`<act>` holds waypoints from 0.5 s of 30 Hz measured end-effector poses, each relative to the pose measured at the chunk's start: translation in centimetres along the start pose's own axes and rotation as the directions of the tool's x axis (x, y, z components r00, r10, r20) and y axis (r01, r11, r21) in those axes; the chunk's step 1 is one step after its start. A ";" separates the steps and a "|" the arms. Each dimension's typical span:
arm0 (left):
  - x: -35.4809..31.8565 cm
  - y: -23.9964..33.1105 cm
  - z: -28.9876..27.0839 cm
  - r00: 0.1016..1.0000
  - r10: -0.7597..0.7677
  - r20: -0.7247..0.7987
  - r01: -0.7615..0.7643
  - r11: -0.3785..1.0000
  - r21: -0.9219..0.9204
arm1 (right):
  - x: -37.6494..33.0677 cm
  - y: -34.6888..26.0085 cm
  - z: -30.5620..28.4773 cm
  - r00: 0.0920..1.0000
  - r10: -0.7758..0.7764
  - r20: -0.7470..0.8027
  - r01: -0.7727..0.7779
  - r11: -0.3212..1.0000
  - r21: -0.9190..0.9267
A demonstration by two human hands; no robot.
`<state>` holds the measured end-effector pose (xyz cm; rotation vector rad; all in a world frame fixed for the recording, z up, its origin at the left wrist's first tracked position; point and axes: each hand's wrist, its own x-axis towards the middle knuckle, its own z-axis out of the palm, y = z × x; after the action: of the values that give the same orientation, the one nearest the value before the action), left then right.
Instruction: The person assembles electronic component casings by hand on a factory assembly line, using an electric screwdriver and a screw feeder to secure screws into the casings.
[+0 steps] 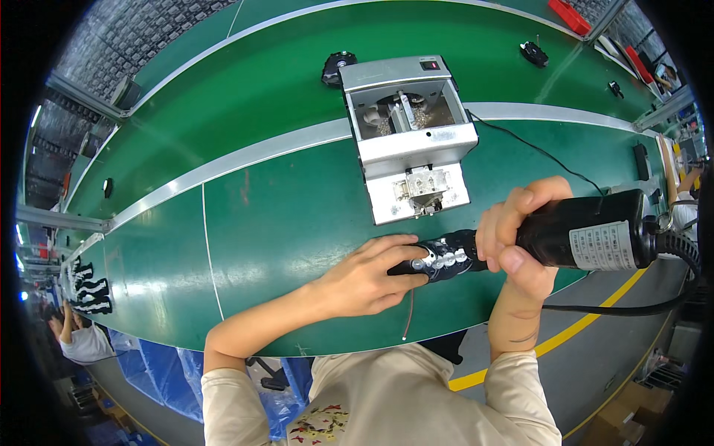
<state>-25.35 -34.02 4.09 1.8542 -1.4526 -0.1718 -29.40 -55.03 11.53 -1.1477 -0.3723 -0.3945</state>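
With my right hand (524, 230) I grip a black electric screwdriver (580, 230) with a white label, its body lying nearly level and its tip end pointing left. The tip is hidden behind the dark front end and my fingers. My left hand (375, 275) is closed on a small black part (446, 256) with several shiny silver-white spots, holding it on the green bench. The screwdriver's front end meets the right side of this part. A thin reddish wire (408, 320) hangs from beneath my left fingers toward the bench edge.
A silver screw feeder (416, 149) with loose screws inside stands just beyond my hands. Its black cable (539, 145) runs right. Past it lies a green conveyor belt (260, 89) bearing black parts (534, 53). More black parts (91, 290) sit at far left; blue bins (152, 372) stand below.
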 end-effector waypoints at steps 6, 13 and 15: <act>0.3 0.5 -0.5 0.999 -0.024 0.036 0.022 0.999 0.043 | 0.1 0.1 0.0 1.000 -0.012 0.011 0.013 1.000 -0.016; 0.4 0.6 -0.6 0.998 -0.024 0.056 0.022 0.999 0.032 | 0.2 0.4 -0.3 0.997 -0.020 0.073 0.014 0.997 0.076; 0.4 0.6 -0.5 0.997 -0.021 0.074 0.018 0.999 0.036 | 0.3 0.3 0.0 1.000 0.008 0.022 -0.010 0.995 0.100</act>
<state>-25.38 -34.18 5.00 1.9093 -1.4970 -0.2277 -28.99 -54.92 11.40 -1.0559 -0.4013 -0.3519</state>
